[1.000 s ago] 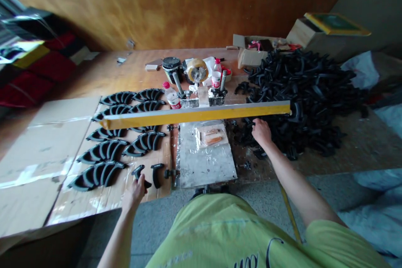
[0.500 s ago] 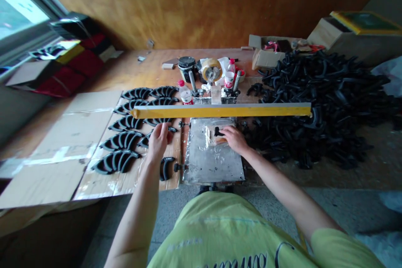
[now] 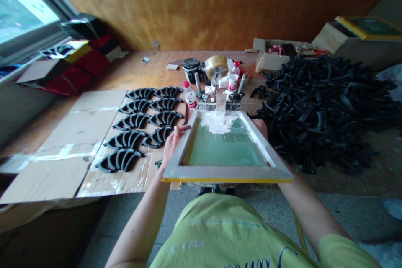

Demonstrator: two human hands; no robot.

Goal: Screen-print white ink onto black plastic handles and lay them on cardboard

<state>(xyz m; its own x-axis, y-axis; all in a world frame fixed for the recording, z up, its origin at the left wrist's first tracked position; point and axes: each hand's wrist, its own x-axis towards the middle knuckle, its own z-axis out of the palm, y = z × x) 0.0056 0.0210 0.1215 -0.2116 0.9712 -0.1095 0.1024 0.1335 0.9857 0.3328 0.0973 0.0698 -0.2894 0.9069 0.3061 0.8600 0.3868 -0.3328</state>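
Your wooden counter (image 3: 160, 62)'s pretty loaded: taped cardboard (image 3: 91, 134) with fanned black parts (image 3: 124, 138) on it, and a big black heap (image 3: 320, 104) opposite.

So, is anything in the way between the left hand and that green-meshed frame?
Nothing visible is: the left hand is right at the left side of the frame, and the nearest bottle stands farther back.

Two red-capped bottles (image 3: 190, 97) stand left of an open carton (image 3: 272, 62), with a window (image 3: 25, 2) far left.

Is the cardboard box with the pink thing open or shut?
Open: the cardboard box has a flap spread out, and the pink thing shows inside.
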